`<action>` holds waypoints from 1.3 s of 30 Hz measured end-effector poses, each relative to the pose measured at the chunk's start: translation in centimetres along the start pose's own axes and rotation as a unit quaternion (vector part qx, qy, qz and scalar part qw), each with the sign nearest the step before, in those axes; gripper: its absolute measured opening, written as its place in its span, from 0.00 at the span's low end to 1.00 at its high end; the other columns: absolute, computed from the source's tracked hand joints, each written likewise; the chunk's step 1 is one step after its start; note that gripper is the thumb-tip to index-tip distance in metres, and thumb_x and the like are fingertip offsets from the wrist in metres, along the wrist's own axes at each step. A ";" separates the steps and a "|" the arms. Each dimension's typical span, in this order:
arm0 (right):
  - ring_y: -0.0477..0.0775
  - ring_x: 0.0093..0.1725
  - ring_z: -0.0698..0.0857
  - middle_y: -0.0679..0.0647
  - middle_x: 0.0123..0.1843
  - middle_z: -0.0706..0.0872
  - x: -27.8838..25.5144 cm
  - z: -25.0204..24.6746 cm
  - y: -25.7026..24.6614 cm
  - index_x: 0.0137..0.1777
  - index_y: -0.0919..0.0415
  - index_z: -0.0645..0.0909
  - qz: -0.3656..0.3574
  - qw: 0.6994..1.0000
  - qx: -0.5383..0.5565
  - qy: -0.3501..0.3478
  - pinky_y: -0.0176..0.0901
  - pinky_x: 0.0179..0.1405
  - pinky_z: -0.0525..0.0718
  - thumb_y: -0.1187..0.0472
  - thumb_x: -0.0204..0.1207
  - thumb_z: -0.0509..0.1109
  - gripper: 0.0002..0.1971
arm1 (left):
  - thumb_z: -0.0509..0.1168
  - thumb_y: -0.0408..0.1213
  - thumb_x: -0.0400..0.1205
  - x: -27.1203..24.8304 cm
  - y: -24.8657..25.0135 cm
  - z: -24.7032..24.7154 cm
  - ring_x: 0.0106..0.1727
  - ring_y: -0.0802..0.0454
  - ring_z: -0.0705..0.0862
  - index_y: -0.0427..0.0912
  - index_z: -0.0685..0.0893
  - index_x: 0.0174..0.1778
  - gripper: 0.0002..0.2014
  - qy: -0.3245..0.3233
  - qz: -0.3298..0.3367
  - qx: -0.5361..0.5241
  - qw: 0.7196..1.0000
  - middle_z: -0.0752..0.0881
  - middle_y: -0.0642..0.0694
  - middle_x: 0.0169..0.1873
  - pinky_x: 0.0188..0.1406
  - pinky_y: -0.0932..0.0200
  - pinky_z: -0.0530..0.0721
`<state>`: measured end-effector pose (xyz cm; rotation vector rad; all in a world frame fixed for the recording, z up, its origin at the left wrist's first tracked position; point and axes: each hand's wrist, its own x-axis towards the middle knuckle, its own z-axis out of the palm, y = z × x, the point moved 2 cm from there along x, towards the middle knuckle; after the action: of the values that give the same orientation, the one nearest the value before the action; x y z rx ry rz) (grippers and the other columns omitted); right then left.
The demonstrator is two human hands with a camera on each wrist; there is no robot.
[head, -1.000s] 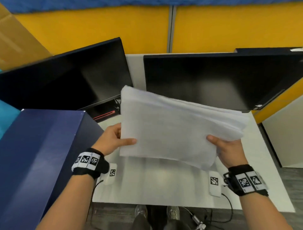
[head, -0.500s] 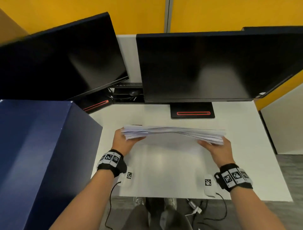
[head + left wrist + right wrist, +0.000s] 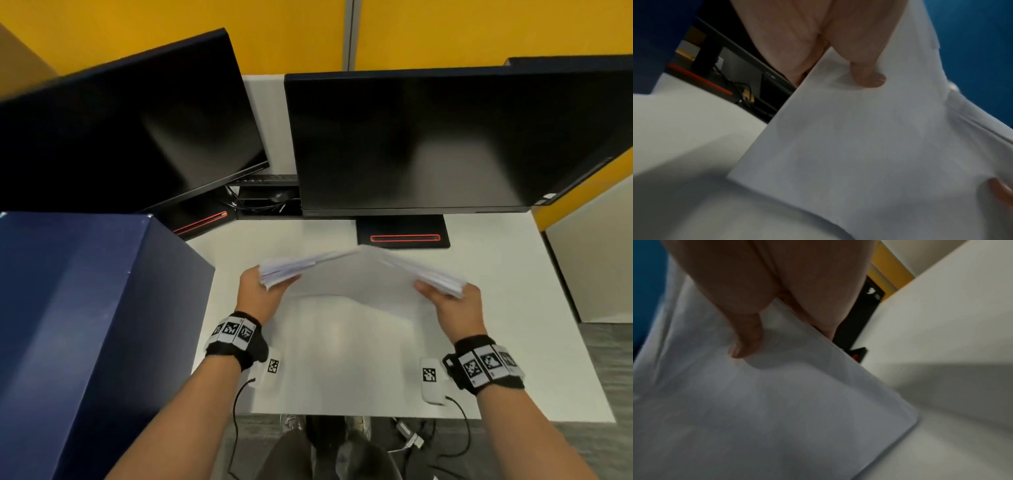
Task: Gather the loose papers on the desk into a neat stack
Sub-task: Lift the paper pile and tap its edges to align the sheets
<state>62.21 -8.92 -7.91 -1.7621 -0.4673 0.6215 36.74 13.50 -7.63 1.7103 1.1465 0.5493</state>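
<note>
Head view. Left hand: forearm reaching forward, thumb on top of the papers' left end, fingers beneath, grasping it. Right hand: same pose at the right end, thumb on top, grasping. Papers: white sheaf held over the middle of the desk, bowed upward with its centre highest and both ends drooping; sheet edges fanned and uneven at each end. Two dark monitors along the desk's back edge; blue box at its left edge; white tagged devices near the front edge.

Left wrist view. Left hand: thumb tip pressed flat on the top sheet near the papers' edge; other fingers hidden below. A fingertip of the other hand shows at the far right. Desk below the sheets; whether the near corner touches it cannot be told.

Right wrist view. Right hand: thumb down on the top sheet, fingers under the edge. Papers: near corner rounded, layered edges visible by the fingers, not seen from the head.
</note>
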 end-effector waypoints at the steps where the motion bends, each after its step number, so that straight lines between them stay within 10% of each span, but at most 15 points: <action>1: 0.32 0.36 0.89 0.36 0.35 0.92 0.1 0.0 -0.2 0.44 0.55 0.89 -0.004 1.000 0.010 0.015 0.31 0.43 0.85 0.70 0.69 0.82 0.10 | 0.79 0.32 0.75 0.1 0.4 -0.3 0.37 0.74 0.88 0.41 0.91 0.46 0.07 0.013 0.002 -0.008 1.000 0.89 0.58 0.37 0.38 0.80 0.79; 11: 0.33 0.43 0.88 0.46 0.48 0.89 -1.0 0.9 -0.5 0.56 0.58 0.84 -0.011 0.997 0.057 0.059 0.25 0.44 0.83 0.60 0.72 0.81 0.14 | 0.81 0.38 0.73 -1.6 0.1 0.6 0.49 0.71 0.87 0.47 0.86 0.58 0.18 0.061 -0.020 -0.102 0.993 0.89 0.58 0.50 0.54 0.70 0.83; 16: 0.46 0.39 0.79 0.49 0.39 0.83 -0.8 1.5 -2.0 0.40 0.52 0.81 0.004 0.985 0.098 0.142 0.37 0.44 0.77 0.42 0.74 0.73 0.13 | 0.75 0.36 0.78 -2.3 2.2 1.2 0.42 0.64 0.85 0.38 0.83 0.55 0.13 0.155 -0.008 -0.197 0.968 0.86 0.50 0.45 0.45 0.70 0.83; 23: 0.50 0.47 0.83 0.47 0.41 0.85 0.3 1.5 -2.2 0.43 0.54 0.83 -0.014 0.979 0.088 0.184 0.49 0.54 0.80 0.69 0.72 0.72 0.07 | 0.72 0.28 0.80 -1.1 2.6 1.1 0.43 0.57 0.83 0.41 0.83 0.54 0.09 0.193 -0.016 -0.221 0.956 0.84 0.49 0.42 0.52 0.62 0.79; 28: 0.47 0.55 0.84 0.52 0.53 0.87 0.5 0.2 -1.1 0.64 0.57 0.78 -0.073 0.990 0.109 0.059 0.42 0.63 0.80 0.56 0.71 0.71 0.21 | 0.74 0.22 0.76 -0.9 1.7 0.5 0.53 0.54 0.87 0.48 0.76 0.69 0.28 0.093 0.008 -0.191 0.977 0.88 0.46 0.53 0.60 0.56 0.85; 32: 0.42 0.63 0.85 0.48 0.64 0.86 1.8 -1.2 2.3 0.73 0.52 0.75 0.004 0.996 -0.022 -0.085 0.40 0.66 0.80 0.69 0.58 0.88 0.43 | 0.85 0.25 0.62 0.3 -1.2 -0.2 0.61 0.56 0.86 0.59 0.71 0.77 0.51 -0.003 -0.014 -0.107 0.994 0.87 0.51 0.61 0.63 0.54 0.84; 36: 0.51 0.52 0.92 0.50 0.48 0.92 2.3 -0.4 2.8 0.54 0.61 0.88 0.018 0.996 -0.074 -0.043 0.43 0.55 0.90 0.48 0.58 0.87 0.26 | 0.83 0.33 0.70 1.4 -0.4 0.4 0.33 0.73 0.87 0.45 0.91 0.47 0.12 0.005 -0.056 -0.049 0.997 0.91 0.65 0.31 0.43 0.54 0.86; 39: 0.39 0.44 0.90 0.43 0.44 0.88 2.4 0.2 0.0 0.53 0.60 0.87 -0.013 0.998 -0.057 0.023 0.28 0.45 0.86 0.61 0.69 0.83 0.14 | 0.81 0.34 0.73 2.0 1.9 -0.1 0.34 0.76 0.87 0.46 0.91 0.44 0.08 0.042 -0.015 -0.071 0.996 0.90 0.64 0.32 0.40 0.69 0.81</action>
<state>63.94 -7.37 -8.37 -1.8716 -0.5023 0.5443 38.40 15.10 -6.14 1.5578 1.1619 0.6729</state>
